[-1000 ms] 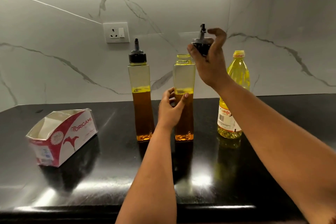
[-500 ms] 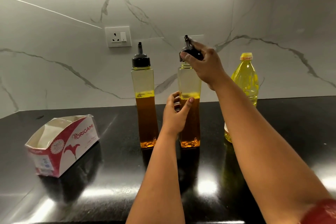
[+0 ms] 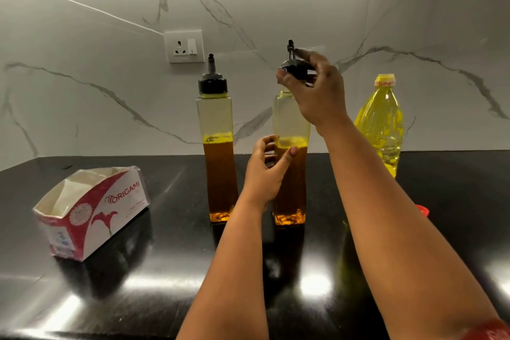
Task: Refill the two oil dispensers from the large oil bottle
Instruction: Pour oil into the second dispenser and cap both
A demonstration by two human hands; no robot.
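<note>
Two tall square oil dispensers stand on the black counter, each a bit over half full of amber oil. The left dispenser (image 3: 218, 152) wears its black spout cap. My left hand (image 3: 266, 171) grips the body of the right dispenser (image 3: 292, 124). My right hand (image 3: 317, 91) pinches that dispenser's black spout cap (image 3: 294, 65) just over its neck, slightly tilted. The large yellow oil bottle (image 3: 382, 124) stands to the right with its cap off, partly hidden behind my right forearm.
An open red-and-white Origami carton (image 3: 91, 210) lies on the counter (image 3: 165, 270) at left. A small red object (image 3: 422, 210) shows at the right, beside my forearm. A wall socket (image 3: 183, 45) sits on the marble backsplash behind the dispensers.
My right hand brought the black spout cap from up in the air down over the right dispenser's neck. My left hand has kept its hold on that dispenser.
</note>
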